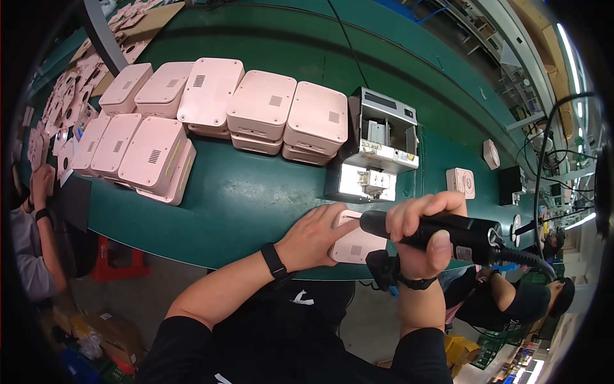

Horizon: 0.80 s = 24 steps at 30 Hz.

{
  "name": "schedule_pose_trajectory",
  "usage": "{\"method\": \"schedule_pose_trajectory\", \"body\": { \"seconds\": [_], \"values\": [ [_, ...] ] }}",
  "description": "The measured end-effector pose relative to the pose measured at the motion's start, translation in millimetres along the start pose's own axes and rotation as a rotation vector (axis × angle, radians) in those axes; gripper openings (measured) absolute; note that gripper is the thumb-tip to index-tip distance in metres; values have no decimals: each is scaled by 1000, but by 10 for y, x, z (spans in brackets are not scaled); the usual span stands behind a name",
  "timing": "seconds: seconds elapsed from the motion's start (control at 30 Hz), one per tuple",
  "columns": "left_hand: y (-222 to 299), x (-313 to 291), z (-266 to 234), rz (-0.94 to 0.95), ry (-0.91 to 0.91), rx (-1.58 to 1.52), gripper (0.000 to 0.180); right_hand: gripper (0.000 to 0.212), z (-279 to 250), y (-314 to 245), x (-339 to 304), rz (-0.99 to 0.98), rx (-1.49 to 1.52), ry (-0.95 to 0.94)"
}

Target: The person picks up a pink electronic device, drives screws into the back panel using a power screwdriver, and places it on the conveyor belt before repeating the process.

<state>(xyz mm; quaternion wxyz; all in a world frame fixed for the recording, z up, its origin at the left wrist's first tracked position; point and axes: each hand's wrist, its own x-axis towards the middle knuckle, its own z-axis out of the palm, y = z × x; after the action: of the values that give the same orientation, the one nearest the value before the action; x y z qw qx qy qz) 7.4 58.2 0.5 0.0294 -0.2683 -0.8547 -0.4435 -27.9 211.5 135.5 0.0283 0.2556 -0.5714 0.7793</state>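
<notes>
A pale pink, rounded square box (358,246) with a slotted vent lies on the green table's near edge. My left hand (312,238) grips its left side, thumb and fingers around the far left corner. My right hand (423,233) is wrapped around a black electric screwdriver (457,235) with a cable at its back end. The screwdriver lies nearly level over the box, its front end pointing left at the corner by my left fingers. Whether the bit touches a screw is too small to tell.
Stacked pink boxes (259,105) stand in rows at the far left. A metal screw feeder (384,137) sits just beyond my hands. Further right are another pink unit (460,182) and cables. Co-workers sit at left (32,249) and right (511,297). Loose pink panels (61,96) cover the far left.
</notes>
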Motion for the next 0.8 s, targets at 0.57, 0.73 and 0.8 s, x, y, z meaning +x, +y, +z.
{"method": "schedule_pose_trajectory", "body": {
  "seconds": [0.57, 0.73, 0.8],
  "values": [
    [-5, -10, 11, -6, -19, 26, 76, 42, 1, 154, -14, 45, 41, -1],
    [8, -11, 1, -2, -38, 39, 75, 42, 10, 140, 7, 81, 35, -24],
    [22, -5, -3, 5, -25, 48, 74, 42, 16, 151, 41, 110, 27, -55]
  ]
}}
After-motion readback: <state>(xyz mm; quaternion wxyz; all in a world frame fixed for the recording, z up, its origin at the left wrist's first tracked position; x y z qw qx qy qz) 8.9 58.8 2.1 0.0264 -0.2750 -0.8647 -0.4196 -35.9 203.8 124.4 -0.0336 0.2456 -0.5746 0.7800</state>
